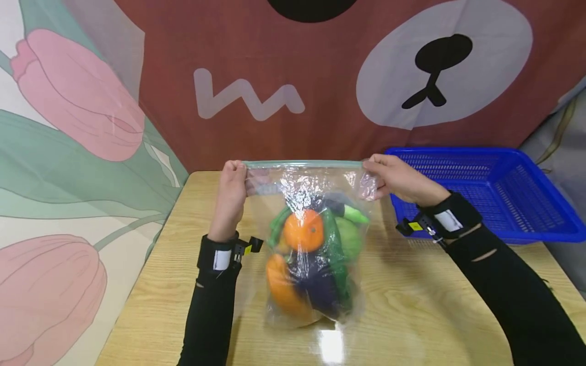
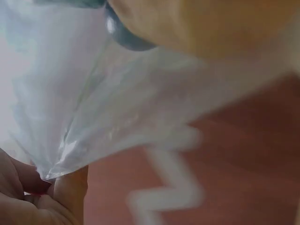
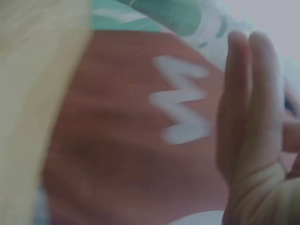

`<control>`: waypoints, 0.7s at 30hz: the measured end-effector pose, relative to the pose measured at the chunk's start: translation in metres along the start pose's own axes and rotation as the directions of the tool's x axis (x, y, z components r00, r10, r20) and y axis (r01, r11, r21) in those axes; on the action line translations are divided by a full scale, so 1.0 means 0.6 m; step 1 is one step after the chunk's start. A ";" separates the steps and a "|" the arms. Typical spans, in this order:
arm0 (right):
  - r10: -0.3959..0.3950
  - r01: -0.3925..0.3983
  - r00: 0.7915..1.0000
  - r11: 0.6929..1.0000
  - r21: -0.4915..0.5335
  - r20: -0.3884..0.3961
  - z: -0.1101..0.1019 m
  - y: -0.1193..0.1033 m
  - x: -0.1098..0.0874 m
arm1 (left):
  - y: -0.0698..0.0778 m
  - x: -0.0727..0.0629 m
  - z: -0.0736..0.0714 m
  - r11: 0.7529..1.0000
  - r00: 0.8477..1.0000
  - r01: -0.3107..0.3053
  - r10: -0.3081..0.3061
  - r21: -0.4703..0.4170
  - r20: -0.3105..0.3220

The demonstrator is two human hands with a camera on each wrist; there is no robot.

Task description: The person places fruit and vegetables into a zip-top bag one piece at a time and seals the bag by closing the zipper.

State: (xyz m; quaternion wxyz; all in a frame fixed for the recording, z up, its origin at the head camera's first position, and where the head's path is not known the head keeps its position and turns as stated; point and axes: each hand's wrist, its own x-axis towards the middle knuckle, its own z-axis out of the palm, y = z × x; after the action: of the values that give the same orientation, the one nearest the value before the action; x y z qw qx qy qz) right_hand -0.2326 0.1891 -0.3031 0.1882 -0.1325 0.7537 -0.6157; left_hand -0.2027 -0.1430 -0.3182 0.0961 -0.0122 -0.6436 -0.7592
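Observation:
A clear zip bag with a pale green strip along its top is held stretched between the two hands over the table. My left hand grips the top left corner; in the left wrist view the fingers pinch gathered plastic. At the top right corner my right hand pinches the bag between thumb and fingers. Inside are an orange, a long orange piece, a dark purple piece, a long green piece and a rounded light green piece, partly overlapping.
A blue plastic basket with slotted walls stands at the back right of the wooden table. A brown cloth with a bear's face hangs behind, and a tulip-patterned cloth hangs on the left.

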 end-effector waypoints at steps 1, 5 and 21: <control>0.042 -0.043 0.999 0.998 -0.050 -0.029 0.002 0.012 0.011 | -0.018 0.012 -0.001 0.998 0.999 0.049 -0.049 0.032 -0.004; 0.060 -0.103 0.985 0.956 -0.275 -0.161 0.009 0.039 0.048 | -0.077 0.052 -0.007 0.981 0.989 0.146 -0.144 0.130 -0.026; 0.049 -0.214 0.973 0.552 -0.806 -0.225 -0.024 0.079 0.138 | -0.171 0.116 0.008 0.936 0.949 0.289 -0.308 0.201 0.069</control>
State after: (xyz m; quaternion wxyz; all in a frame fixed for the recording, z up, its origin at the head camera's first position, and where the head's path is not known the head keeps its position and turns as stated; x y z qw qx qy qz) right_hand -0.3119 0.1758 -0.3570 0.0825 -0.0932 0.9748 -0.1853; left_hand -0.2880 -0.1318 -0.4075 -0.0516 0.0571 -0.7110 -0.6990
